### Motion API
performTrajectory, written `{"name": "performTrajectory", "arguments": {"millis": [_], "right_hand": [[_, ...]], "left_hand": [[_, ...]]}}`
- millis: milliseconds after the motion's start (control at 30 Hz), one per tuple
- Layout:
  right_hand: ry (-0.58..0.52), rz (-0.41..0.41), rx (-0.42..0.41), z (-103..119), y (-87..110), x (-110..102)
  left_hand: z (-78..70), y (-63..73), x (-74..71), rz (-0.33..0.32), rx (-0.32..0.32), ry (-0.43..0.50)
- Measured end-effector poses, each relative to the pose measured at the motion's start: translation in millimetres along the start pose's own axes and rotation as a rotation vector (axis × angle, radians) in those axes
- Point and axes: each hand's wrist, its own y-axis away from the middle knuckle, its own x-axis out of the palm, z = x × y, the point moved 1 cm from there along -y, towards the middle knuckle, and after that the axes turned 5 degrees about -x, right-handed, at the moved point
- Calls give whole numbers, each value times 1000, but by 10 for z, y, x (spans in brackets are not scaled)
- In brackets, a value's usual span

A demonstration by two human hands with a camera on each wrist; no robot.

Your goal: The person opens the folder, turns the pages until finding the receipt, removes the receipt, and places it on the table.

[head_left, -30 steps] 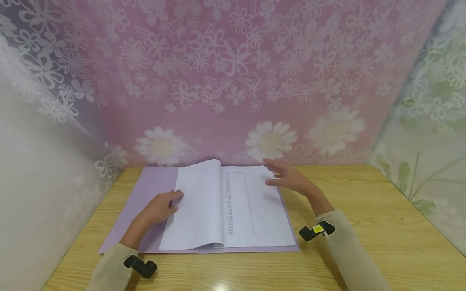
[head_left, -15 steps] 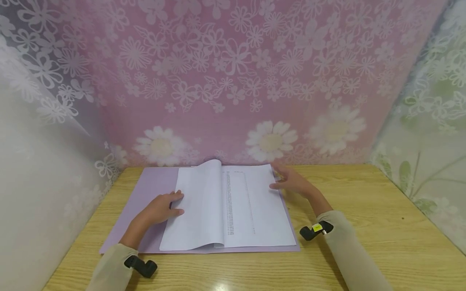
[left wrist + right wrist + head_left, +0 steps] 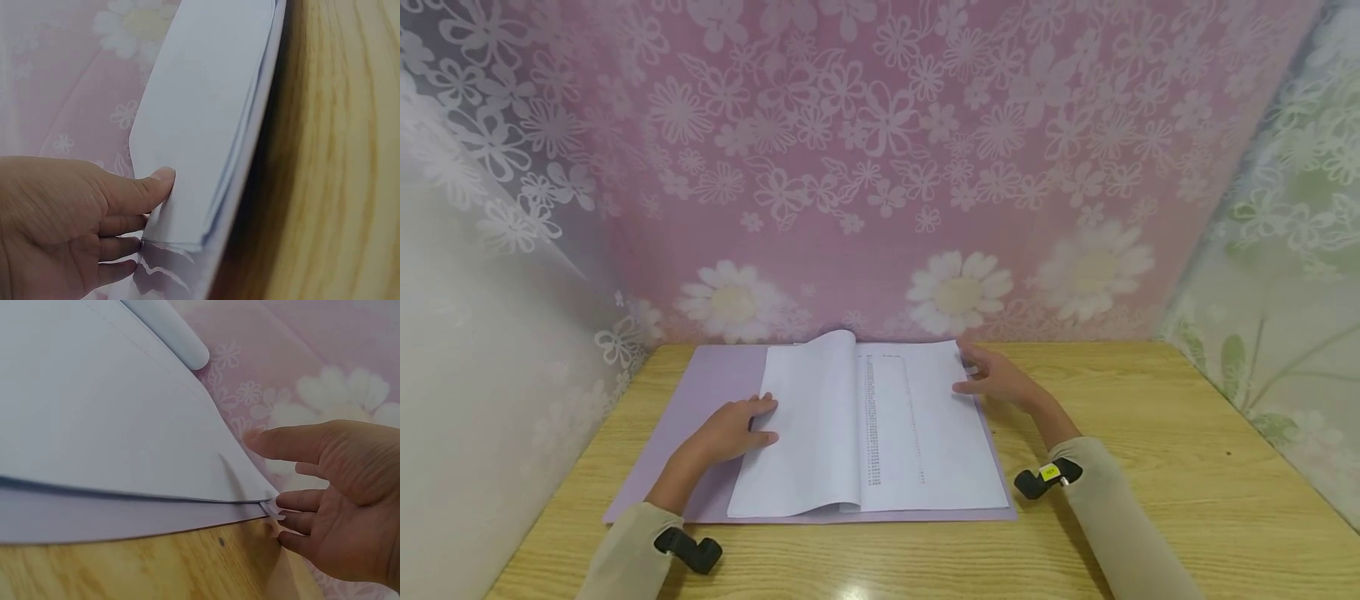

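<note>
A lilac folder (image 3: 718,375) lies spread on the table, holding white paper sheets. The left-hand sheets (image 3: 808,425) bulge up near the spine; the right-hand sheet (image 3: 951,450) carries printed columns. My left hand (image 3: 730,429) rests at the outer edge of the left-hand sheets. In the left wrist view its thumb (image 3: 153,187) lies over the paper, with the other fingertips at the edge. At the far right corner of the right-hand sheet is my right hand (image 3: 1000,379). Its fingertips (image 3: 300,500) touch that corner in the right wrist view, while the thumb (image 3: 269,444) stands off the paper.
The wooden table (image 3: 1150,417) extends in front of the folder and to its right. Behind it hangs a pink floral curtain (image 3: 880,208), close to the folder's far edge. Pale floral cloth (image 3: 490,375) borders the left side, and more floral cloth (image 3: 1292,333) the right.
My right hand has come down from above the right-hand sheet and shifted slightly right to its far corner. The left thumb has spread away from the fingers. The folder stays put.
</note>
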Motion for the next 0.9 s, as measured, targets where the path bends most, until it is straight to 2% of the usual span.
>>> {"name": "performTrajectory", "arguments": {"millis": [300,533,900], "right_hand": [[17,-33,-15,-4,-13,39],[14,-42,5,-7,-24,22],[-83,-128,-98,-20,-77,-25]], "left_hand": [[5,-2,15,-4,-3,6],[-8,-5,11,0,-18,8],[11,-10,21,-12,-4,-6]]}}
